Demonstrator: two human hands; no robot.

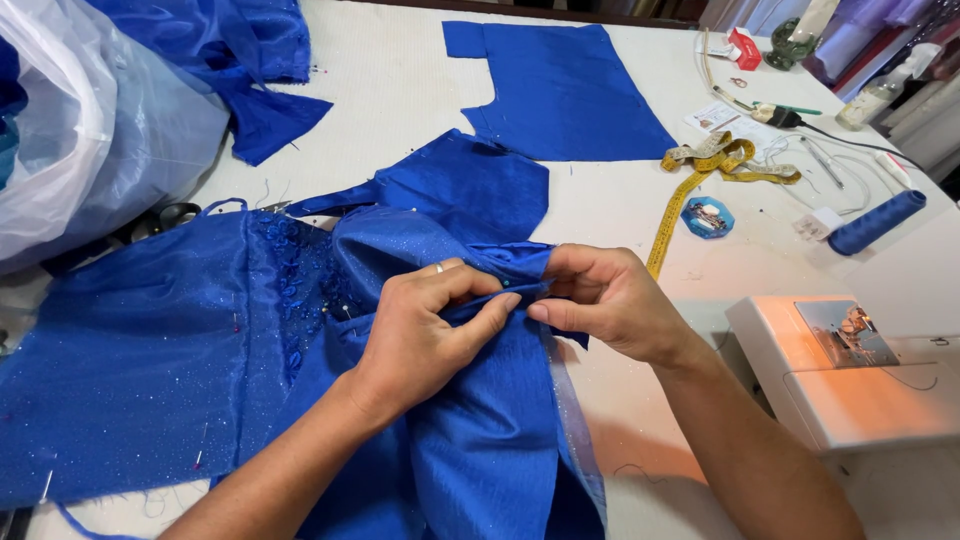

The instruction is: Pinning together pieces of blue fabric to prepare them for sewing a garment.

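I saw both hands, left hand point(425, 335) and right hand point(600, 300), pinching the blue dress point(470, 450) fold; its pins could prick fingers.

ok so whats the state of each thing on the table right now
left hand: pinching a fold of the dress
right hand: pinching the same fold
blue dress: spread flat, bunched under the hands
cut blue panel: lying flat, apart from the dress
tape measure: unrolled, loosely tangled
thread spool: lying on its side
sewing machine: untouched, beside the right hand
plastic bag: crumpled, at the table's left
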